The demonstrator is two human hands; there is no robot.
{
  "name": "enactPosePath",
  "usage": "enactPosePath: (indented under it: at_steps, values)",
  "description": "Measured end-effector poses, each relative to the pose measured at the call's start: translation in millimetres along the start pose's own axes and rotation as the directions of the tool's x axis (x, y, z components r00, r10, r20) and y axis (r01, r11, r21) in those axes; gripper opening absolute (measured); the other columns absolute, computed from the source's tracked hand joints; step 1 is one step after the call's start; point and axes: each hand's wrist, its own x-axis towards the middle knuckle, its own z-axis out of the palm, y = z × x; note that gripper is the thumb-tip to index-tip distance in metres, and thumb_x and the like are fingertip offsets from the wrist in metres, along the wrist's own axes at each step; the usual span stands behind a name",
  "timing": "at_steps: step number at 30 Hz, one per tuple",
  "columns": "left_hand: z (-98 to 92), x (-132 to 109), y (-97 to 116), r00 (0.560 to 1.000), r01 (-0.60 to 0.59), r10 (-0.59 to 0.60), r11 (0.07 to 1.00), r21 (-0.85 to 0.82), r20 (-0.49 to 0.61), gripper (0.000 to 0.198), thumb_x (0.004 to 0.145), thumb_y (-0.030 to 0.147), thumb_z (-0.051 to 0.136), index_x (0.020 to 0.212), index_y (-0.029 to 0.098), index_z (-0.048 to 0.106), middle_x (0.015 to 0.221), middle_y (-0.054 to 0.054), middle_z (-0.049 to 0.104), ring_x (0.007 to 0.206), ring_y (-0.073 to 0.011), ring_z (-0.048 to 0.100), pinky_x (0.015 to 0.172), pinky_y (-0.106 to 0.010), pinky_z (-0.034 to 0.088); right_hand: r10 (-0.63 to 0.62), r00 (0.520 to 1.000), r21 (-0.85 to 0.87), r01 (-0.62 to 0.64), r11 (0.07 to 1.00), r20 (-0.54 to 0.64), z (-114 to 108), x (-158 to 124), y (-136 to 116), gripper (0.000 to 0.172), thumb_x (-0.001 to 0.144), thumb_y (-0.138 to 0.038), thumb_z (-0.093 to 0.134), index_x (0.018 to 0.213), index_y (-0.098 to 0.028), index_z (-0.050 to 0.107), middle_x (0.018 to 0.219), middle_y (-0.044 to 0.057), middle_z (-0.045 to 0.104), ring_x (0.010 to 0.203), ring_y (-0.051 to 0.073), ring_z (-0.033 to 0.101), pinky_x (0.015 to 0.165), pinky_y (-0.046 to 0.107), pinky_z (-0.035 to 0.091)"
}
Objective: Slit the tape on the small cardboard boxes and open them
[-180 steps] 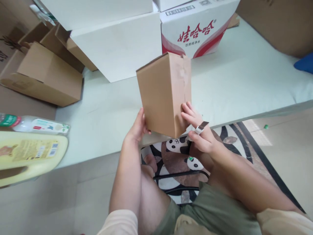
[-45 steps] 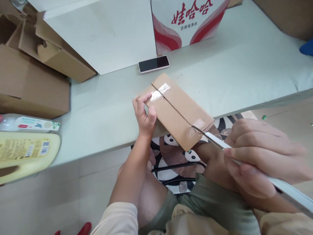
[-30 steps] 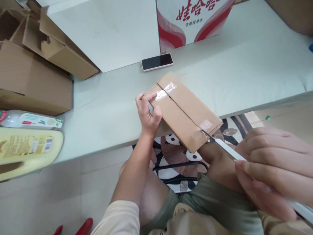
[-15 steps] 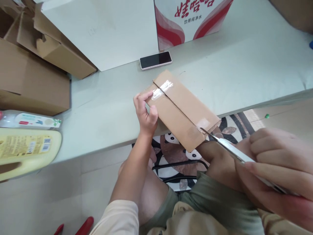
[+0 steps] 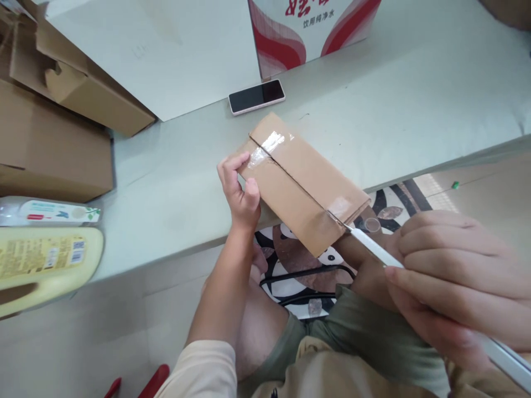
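Left hand (image 5: 239,188) grasping carton (image 5: 290,193) edge, right hand (image 5: 460,271) grasping cutter (image 5: 375,247); carton between hands, touching cutter tip

From my end I see a loose, cream short sleeve (image 5: 209,362) on the left arm (image 5: 222,284), a beige shirt front (image 5: 332,370), olive-green shorts (image 5: 385,337) over bare legs (image 5: 263,323), and bare right fingers (image 5: 442,246).

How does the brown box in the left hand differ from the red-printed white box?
The brown box is plain, with clear tape across its seam; the red-printed white box shows curved bands and lettering. The left hand grips the brown box, while the red-printed white box stands on the table. Both are boxes.
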Motion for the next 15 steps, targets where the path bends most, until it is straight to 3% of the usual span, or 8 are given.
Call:
enactPosePath:
  at_steps: [6, 10, 15]
  values:
    - [-1.4, 0, -1, 1.000, 0.025, -0.026, 0.997, 0.067, 0.016, 0.048, 0.093, 0.058, 0.040, 0.124, 0.025, 0.056, 0.117, -0.008, 0.054, 0.116, -0.0261, 0.056, 0.104, -0.045, 0.047, -0.022, 1.000, 0.006, 0.023, 1.000, -0.014, 0, 13, -13, 0.035, 0.089, -0.051, 0.053, 0.062, -0.032, 0.065, 0.053, 0.001, 0.049, 0.050, 0.021, 0.053, 0.042, 0.037, 0.034]
    - [-2.0, 1, 0, 0.999, 0.041, -0.042, 0.997, 0.072, 0.009, 0.049, 0.091, 0.059, 0.041, 0.123, 0.025, 0.056, 0.116, -0.007, 0.054, 0.115, -0.0265, 0.056, 0.103, -0.045, 0.047, -0.200, 0.980, 0.036, 0.199, 0.979, 0.018, -5, 20, -10, 0.034, 0.090, -0.033, 0.049, 0.061, -0.028, 0.064, 0.051, 0.000, 0.052, 0.047, 0.018, 0.053, 0.045, 0.038, 0.041]
    - [-1.7, 2, 2, 0.998, 0.055, -0.055, 0.998, 0.027, 0.001, 0.048, 0.090, 0.059, 0.045, 0.121, 0.025, 0.059, 0.115, -0.008, 0.055, 0.113, -0.0268, 0.055, 0.104, -0.045, 0.046, -0.274, 0.962, 0.039, 0.274, 0.961, 0.004, -7, 29, -6, 0.026, 0.075, -0.017, 0.049, 0.054, -0.022, 0.062, 0.046, 0.000, 0.049, 0.043, 0.016, 0.052, 0.044, 0.039, 0.040]
